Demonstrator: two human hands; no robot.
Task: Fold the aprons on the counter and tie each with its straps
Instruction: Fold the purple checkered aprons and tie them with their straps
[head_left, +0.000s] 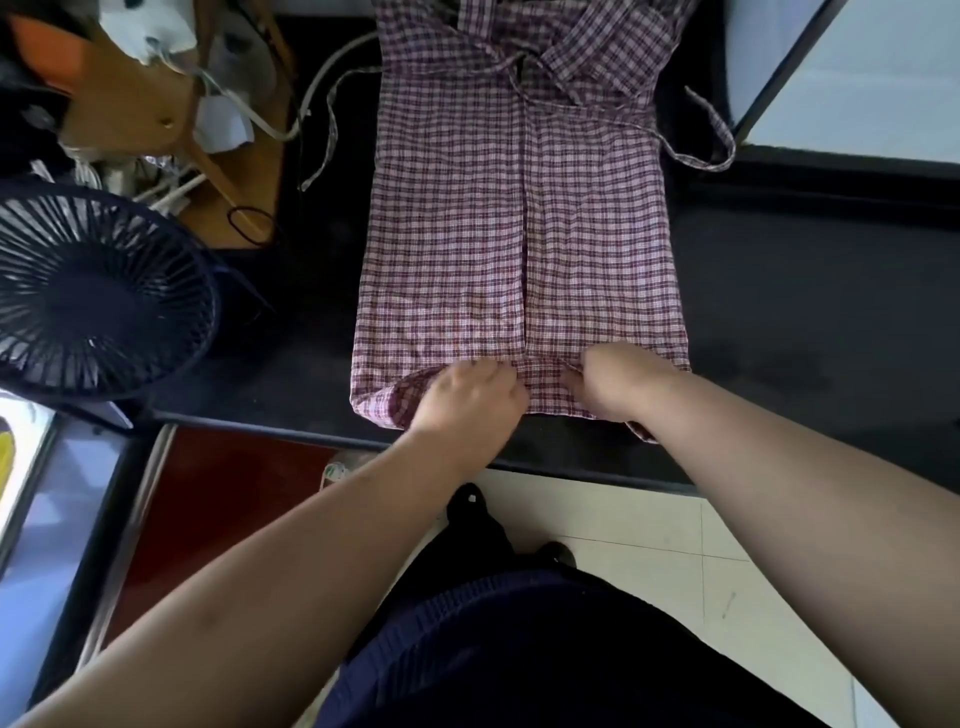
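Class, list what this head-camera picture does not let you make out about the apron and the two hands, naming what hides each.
1. Head view: the top of the apron is cut off by the upper edge.
2. Head view: fingertips of the left hand and right hand, tucked in the near hem, are hidden by the hands' backs.
3. Head view: the fan runs off the left edge.

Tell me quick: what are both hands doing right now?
Left hand: closed, gripping the near hem of the plaid apron.
Right hand: closed, gripping the same hem.
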